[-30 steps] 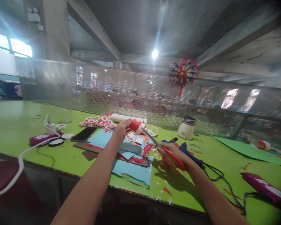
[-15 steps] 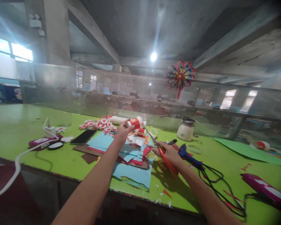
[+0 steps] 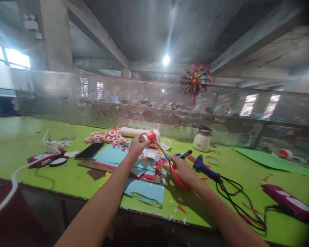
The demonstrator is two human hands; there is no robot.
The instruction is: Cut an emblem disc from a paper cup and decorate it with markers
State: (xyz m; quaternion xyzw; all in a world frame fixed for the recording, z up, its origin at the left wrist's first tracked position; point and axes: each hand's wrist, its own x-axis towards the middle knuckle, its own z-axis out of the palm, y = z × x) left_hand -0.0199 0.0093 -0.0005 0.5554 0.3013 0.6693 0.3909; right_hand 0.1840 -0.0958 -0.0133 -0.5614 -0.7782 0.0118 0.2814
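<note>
My left hand (image 3: pixel 137 148) grips a red and white paper cup (image 3: pixel 151 136), tilted on its side over the pile. In my right hand (image 3: pixel 179 168) are scissors (image 3: pixel 175 176) with red-orange handles. Their blades point up and left and reach the cup's side; whether they cut into it I cannot tell. Beneath my hands lie light blue paper sheets (image 3: pixel 110 156), with red and brown sheets under them and paper scraps around. Left of the cup is a heap of red and white discs (image 3: pixel 112 136), beside a white roll-like stack (image 3: pixel 131 131).
A black phone (image 3: pixel 89 151) and a purple power strip (image 3: pixel 41 159) lie left. To the right are a blue glue gun (image 3: pixel 206 168) with a black cord, a cream jug (image 3: pixel 203 140), green paper (image 3: pixel 262 161) and another purple strip (image 3: pixel 288 199). A perforated screen (image 3: pixel 144 103) backs the table.
The scissors' blades have come up against the cup, and the cup has turned a little in my left hand. The whole view has shifted slightly.
</note>
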